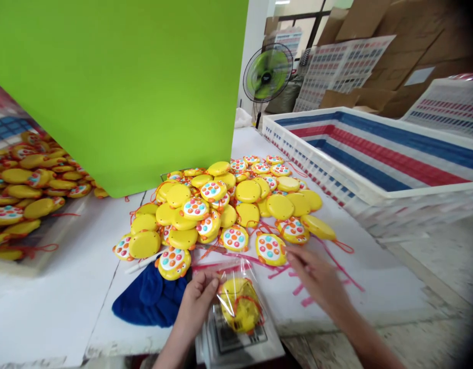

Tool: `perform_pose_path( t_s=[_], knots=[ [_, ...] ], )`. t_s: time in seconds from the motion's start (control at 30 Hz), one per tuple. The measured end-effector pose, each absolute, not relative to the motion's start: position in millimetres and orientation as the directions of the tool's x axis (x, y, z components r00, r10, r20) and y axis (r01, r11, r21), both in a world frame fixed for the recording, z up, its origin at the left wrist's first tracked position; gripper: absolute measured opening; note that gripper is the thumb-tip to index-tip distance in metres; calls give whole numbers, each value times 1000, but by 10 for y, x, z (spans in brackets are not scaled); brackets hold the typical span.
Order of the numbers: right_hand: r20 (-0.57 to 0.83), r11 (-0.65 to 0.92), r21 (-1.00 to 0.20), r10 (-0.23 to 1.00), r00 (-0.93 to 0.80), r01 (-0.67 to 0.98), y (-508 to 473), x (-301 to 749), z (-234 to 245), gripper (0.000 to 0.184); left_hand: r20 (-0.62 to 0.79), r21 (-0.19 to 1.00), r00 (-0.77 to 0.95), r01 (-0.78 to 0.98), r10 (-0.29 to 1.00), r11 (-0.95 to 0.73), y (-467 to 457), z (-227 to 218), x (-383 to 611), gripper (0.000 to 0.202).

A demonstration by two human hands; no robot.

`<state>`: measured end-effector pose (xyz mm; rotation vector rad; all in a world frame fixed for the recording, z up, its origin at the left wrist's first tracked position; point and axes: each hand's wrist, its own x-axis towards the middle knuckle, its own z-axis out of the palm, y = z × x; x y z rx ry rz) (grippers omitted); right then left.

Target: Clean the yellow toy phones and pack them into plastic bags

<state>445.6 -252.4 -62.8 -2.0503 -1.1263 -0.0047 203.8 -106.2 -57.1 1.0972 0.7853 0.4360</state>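
My left hand [200,302] pinches the upper edge of a clear plastic bag [267,338]. Inside that bag show a yellow toy [236,302] with an orange cord and a dark printed sheet or card. Over the table my right hand [317,274] has its thumb and fingers together at the right edge of a yellow animal-shaped toy [270,248], whose white face carries coloured buttons. Behind both hands lies a heap of similar yellow toys [248,191], some face up and some face down. A dark blue cloth [150,297] rests left of the bag.
A green panel [144,87] stands upright behind the heap. To the left, a clear-sided bin [24,266] holds many more toys. A white crate [359,189] with a striped lining sits at the right. Pink strips [298,289] mark the table; a fan [267,74] and cartons stand farther back.
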Motion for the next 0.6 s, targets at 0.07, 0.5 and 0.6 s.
perform_pose_path(
  t_s=[0.07, 0.5, 0.6],
  knots=[
    [142, -230, -792, 831, 537, 565, -2302, 4151, -633, 23, -327, 916, 666, 50, 670, 397, -1069, -553, 2043, 41],
    [-73, -103, -994, 895, 440, 44, -2101, 3981, -671, 17, -446, 820, 609, -17, 656, 573, -989, -612, 1894, 40],
    [-81, -102, -994, 887, 455, 23, -2129, 3992, -662, 12, -432, 828, 600, -32, 673, 560, -1015, -577, 1907, 14]
  ],
)
